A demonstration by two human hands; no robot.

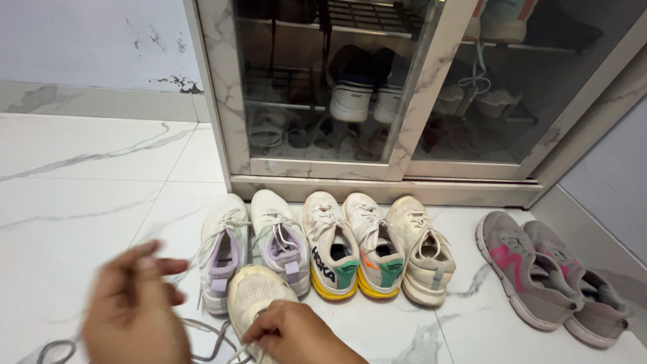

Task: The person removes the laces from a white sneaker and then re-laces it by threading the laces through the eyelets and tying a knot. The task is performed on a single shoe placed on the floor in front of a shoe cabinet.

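Note:
My right hand (294, 331) grips a cream-white sneaker (255, 294) near its toe, low in the head view, with its sole side turned up. My left hand (135, 310) is blurred, fingers spread, hovering left of that sneaker and holding nothing. Grey laces (202, 337) trail on the floor under both hands. Behind the held shoe stands a white pair with lilac lining (253, 246).
A row of shoes lines the marble floor before a glass-door shoe cabinet (404, 101): a white pair with yellow soles (350, 249), one cream sneaker (423, 253), and a grey pair with pink marks (546, 276) at the right. More shoes sit on the cabinet shelves.

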